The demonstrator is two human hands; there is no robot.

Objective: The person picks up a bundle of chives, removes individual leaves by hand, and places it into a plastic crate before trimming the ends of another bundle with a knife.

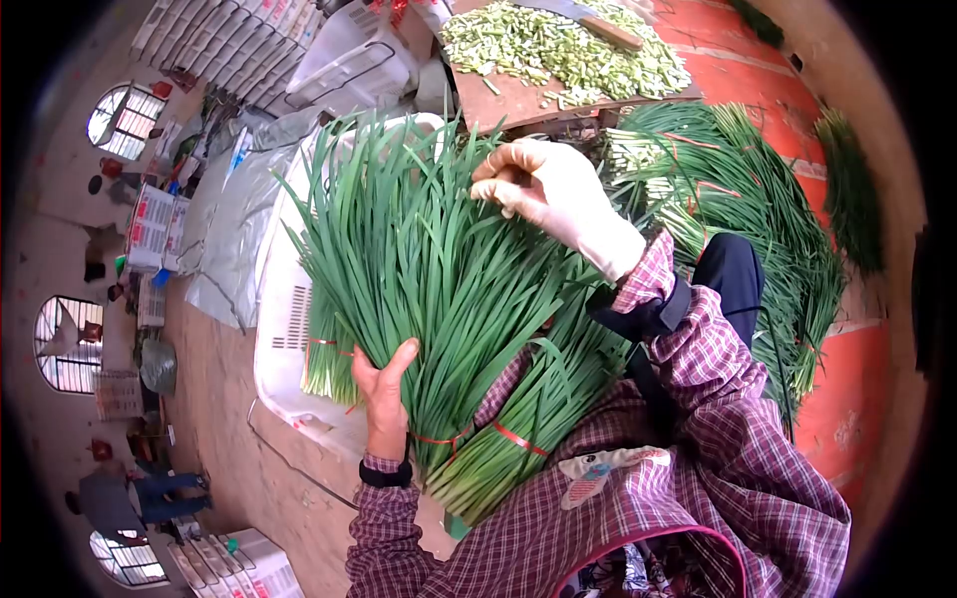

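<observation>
A large bunch of garlic chives (429, 249), tied low with a red band, fans upward in front of me. My left hand (384, 391) is bare and closed around its lower left side, thumb across the leaves. At the upper right of the leaves, my right hand (558, 194) wears a whitish glove. Its thumb and fingers are curled together in a pinch by the leaf tips; whatever is between them is too small to make out. A second red-banded chive bunch (528, 429) lies against my lap. Behind the leaves stands a white plastic crate (284, 299) with another banded bunch (329, 349) inside.
Cut chive stalk pieces (558, 50) cover a wooden board (478, 90) beside a knife (608, 30). More chive bundles (748, 199) lie on the red surface (842, 399) to the right. Stacked crates (229, 45) stand at upper left; a person (130, 498) is at far left.
</observation>
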